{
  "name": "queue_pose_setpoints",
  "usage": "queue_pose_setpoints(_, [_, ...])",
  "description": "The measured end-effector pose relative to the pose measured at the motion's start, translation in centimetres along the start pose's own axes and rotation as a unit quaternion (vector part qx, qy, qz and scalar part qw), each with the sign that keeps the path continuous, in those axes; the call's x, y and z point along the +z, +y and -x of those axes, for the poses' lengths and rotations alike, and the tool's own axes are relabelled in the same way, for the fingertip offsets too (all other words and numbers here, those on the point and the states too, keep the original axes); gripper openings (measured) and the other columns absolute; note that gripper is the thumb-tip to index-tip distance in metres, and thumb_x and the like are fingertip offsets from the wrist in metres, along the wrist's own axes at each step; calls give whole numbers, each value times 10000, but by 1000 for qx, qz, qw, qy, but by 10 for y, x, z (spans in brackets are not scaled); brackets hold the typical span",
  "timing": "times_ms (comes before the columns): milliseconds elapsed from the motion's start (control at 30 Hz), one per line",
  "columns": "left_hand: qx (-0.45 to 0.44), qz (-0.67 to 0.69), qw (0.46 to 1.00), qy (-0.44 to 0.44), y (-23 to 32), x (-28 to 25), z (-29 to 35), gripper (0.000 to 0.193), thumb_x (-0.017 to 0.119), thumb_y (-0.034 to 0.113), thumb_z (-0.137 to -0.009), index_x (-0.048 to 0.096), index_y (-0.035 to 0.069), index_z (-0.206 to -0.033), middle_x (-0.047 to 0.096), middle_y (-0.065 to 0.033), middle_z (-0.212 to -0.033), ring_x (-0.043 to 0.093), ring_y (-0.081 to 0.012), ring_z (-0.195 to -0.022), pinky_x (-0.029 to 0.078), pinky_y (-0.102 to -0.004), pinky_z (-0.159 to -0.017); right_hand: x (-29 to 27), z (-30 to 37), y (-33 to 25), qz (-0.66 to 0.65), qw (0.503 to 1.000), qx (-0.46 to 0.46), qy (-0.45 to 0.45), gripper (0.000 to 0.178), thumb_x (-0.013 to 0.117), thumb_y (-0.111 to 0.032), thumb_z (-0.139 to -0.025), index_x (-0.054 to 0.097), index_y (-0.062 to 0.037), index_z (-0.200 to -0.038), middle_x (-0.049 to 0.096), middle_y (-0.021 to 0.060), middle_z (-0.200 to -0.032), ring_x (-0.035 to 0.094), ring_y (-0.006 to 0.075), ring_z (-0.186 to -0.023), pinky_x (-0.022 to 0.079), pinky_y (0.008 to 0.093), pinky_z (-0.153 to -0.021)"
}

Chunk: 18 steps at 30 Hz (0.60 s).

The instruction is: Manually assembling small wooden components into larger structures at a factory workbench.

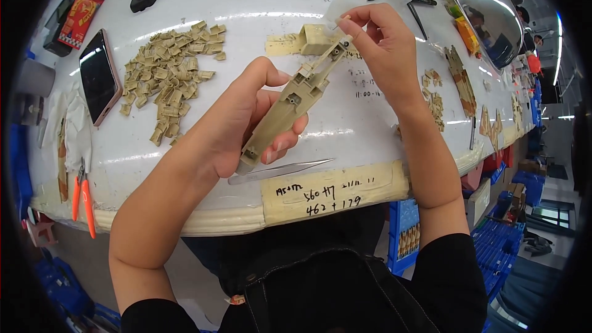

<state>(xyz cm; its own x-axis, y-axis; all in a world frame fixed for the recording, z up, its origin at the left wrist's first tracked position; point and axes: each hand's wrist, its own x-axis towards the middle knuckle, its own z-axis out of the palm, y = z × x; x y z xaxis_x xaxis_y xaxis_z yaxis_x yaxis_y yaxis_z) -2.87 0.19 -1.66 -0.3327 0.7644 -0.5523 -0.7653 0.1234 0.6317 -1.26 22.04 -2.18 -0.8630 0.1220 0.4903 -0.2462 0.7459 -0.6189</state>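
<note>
My left hand (pixel 256 98) is wrapped round a long tan plastic model part (pixel 287 106), a narrow hull-like shell with its hollow inside facing up. It slants from lower left to upper right. Small round posts and square pockets show inside it. At the part's far tip, my right hand (pixel 383 43) pinches thumb and forefinger together. Something tiny and pale shows between those fingertips, too small to name. Just behind them lie a tan block-shaped piece (pixel 316 39) and a whitish translucent object (pixel 345 4), partly hidden by the hand.
Many small tan plastic pieces (pixel 169 74) are heaped at left, beside a phone (pixel 100 78). Tweezers (pixel 280 171) lie near the table's front edge. Orange-handled cutters (pixel 82 200) overhang the front left edge. Camouflage-patterned parts (pixel 460 80) and a shiny rounded lamp (pixel 484 9) stand right.
</note>
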Motion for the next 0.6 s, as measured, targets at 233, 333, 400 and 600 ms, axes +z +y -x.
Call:
queue_pose_setpoints(233, [-23,75,997,5,2,-5,-4,465,393,447,-772,568,22,-838,542,-81,-601,362,-114,-378,271,-239,-338,-3,2,-6,-64,997,-7,48,82,638,-88,-852,660,-29,-905,579,-13,-755,416,48,-618,359,162,-561])
queue_pose_setpoints(333, [-33,82,996,-1,1,-4,-4,472,391,450,-773,565,22,-869,555,-87,-630,364,-115,-377,272,-240,-331,-27,3,-32,-250,960,23,122,99,618,-67,-864,635,-1,-935,597,29,-797,455,60,-621,391,175,-559])
queue_pose_setpoints(400, [-33,81,996,-1,1,-4,-5,473,391,452,-773,565,20,-861,553,-87,-628,366,-116,-378,271,-240,-330,-22,16,-43,-307,949,-19,64,86,586,-31,-871,606,11,-944,607,75,-853,511,95,-670,426,194,-597])
queue_pose_setpoints(600, [-30,81,996,7,2,-1,-2,478,403,458,-767,568,10,-804,536,-69,-597,365,-112,-381,277,-226,-345,0,27,-42,-216,964,-152,11,125,668,29,-759,628,-16,-868,567,24,-777,488,84,-642,437,184,-561])
